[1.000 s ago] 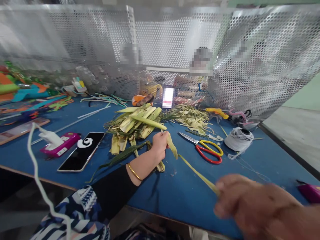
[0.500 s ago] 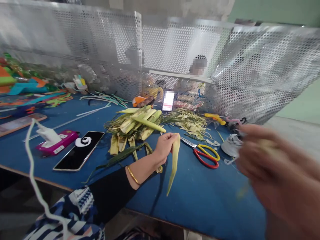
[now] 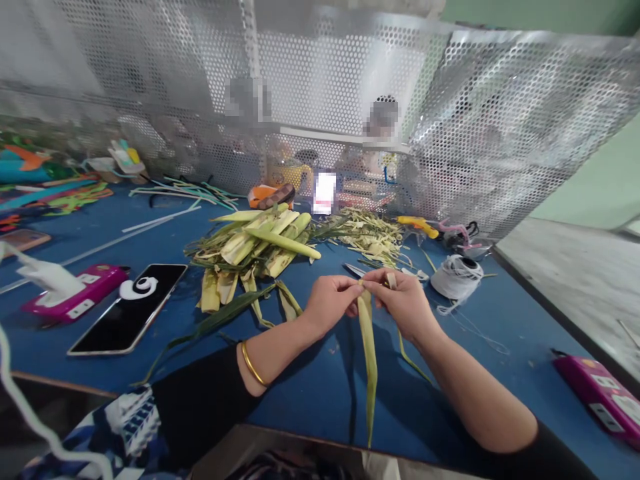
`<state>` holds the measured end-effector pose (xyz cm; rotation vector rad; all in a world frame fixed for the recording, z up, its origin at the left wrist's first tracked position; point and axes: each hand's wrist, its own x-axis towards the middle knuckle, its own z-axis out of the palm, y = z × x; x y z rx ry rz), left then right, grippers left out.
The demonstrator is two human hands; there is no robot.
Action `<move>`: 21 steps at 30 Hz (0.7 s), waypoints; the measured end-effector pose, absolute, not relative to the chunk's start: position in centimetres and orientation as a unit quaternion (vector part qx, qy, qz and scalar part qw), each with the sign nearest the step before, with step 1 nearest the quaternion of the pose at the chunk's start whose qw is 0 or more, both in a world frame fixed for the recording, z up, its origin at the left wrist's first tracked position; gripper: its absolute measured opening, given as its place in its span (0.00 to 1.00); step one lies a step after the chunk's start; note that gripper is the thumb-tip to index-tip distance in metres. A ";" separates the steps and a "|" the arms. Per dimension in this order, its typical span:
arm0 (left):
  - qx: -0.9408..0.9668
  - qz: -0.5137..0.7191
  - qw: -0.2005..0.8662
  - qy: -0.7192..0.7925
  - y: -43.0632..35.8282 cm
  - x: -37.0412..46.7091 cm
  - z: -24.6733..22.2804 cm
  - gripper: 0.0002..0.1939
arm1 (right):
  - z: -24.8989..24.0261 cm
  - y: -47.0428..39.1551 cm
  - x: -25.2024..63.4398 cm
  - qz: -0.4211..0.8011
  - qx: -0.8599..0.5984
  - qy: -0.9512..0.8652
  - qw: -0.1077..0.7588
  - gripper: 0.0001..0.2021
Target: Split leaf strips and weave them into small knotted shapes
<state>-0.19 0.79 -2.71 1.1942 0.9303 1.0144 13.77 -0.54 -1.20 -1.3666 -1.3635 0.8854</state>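
Observation:
My left hand (image 3: pixel 331 297) pinches the upper end of a long pale-green leaf strip (image 3: pixel 368 347), which hangs down toward the table's front edge. My right hand (image 3: pixel 403 300) is closed at that same end, its thumb and finger meeting the left fingertips. A second, thinner strip (image 3: pixel 407 353) trails below my right hand, and a pale piece of it shows between the fingers. Behind the hands, a scissors blade (image 3: pixel 353 269) pokes out; the handles are hidden. To the left lies a pile of husk-like stalks and leaves (image 3: pixel 260 243).
Shredded strips (image 3: pixel 367 233) lie at the back, beside a yellow tool (image 3: pixel 419 227). A spool of white string (image 3: pixel 456 277) stands to the right. A phone (image 3: pixel 130 308) and a magenta power strip (image 3: pixel 83 293) lie left, another power strip (image 3: pixel 600 393) right. A perforated metal screen (image 3: pixel 320 80) bounds the table's back.
My right hand has come in from the right, blurred before, to meet my left hand at the strip's top. The view has shifted right, and the scissors are now mostly covered.

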 end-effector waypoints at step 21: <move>0.579 0.458 0.538 0.406 1.1 -0.3 -2.7 0.10 | -1.6 -0.2 14.4 0.356 -0.524 -0.626 0.455 0.09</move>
